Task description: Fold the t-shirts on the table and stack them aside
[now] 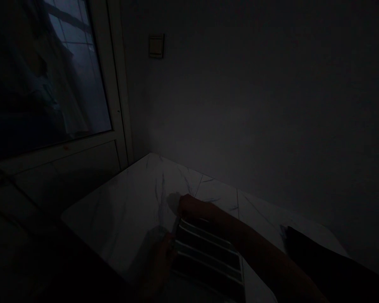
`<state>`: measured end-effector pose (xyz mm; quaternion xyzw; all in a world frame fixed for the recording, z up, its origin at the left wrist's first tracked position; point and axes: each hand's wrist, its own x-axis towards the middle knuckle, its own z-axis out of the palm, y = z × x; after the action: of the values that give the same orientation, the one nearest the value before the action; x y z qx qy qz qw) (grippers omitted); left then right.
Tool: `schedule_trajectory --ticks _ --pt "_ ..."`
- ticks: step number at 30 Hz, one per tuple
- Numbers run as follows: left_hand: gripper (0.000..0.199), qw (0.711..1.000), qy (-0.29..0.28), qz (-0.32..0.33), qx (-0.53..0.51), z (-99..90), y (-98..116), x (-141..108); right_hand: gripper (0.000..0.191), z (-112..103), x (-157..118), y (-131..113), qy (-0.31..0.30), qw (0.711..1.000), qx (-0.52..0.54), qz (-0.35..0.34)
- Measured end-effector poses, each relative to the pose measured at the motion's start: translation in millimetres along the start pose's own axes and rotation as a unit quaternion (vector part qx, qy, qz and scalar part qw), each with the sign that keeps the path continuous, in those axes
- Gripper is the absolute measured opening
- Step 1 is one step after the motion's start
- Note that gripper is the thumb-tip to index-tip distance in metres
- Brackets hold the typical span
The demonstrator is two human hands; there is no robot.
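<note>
A striped cloth (pixel 206 261) in dark and pale bands lies folded or flat on a white marble-patterned table (pixel 123 210). My right hand (pixel 191 207) reaches in from the lower right and sits at the cloth's far edge. My left hand (pixel 158 265), deep in shadow, is at the cloth's left edge. A thin pale strip (pixel 176 225) rises between my hands, possibly a cloth corner. The dim light hides my fingers, and I cannot tell how either hand grips.
The table's far corner meets a dark wall with a wall switch (pixel 156 46). A glazed door or window (pixel 72 71) stands at the left. A dark object (pixel 322 261) lies at the table's right side, and a dark shape fills the lower left.
</note>
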<state>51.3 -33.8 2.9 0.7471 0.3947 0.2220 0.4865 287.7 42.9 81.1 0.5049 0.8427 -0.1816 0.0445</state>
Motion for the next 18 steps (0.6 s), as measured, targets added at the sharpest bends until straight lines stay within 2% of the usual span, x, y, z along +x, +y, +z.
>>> schedule_trajectory --ticks 5,9,12,15,18 --pt "0.036 1.000 0.009 0.001 0.028 3.8 -6 -1 0.008 3 5 8 0.009 1.000 -0.018 -0.002" --pt "0.043 0.992 -0.003 0.019 0.126 5.9 -20 -6 0.011 1 9 9 0.035 0.999 -0.031 0.022" --pt "0.044 0.976 -0.008 0.034 0.217 2.7 -29 -10 0.021 0 0 10 0.087 0.993 -0.041 0.073" --pt "0.048 0.949 0.029 0.101 0.297 1.2 -23 -5 0.037 9 -28 11 0.180 0.971 -0.025 0.155" --pt "0.049 0.915 0.038 0.226 0.333 9.8 2 22 0.044 38 -67 7 0.265 0.935 0.034 0.233"
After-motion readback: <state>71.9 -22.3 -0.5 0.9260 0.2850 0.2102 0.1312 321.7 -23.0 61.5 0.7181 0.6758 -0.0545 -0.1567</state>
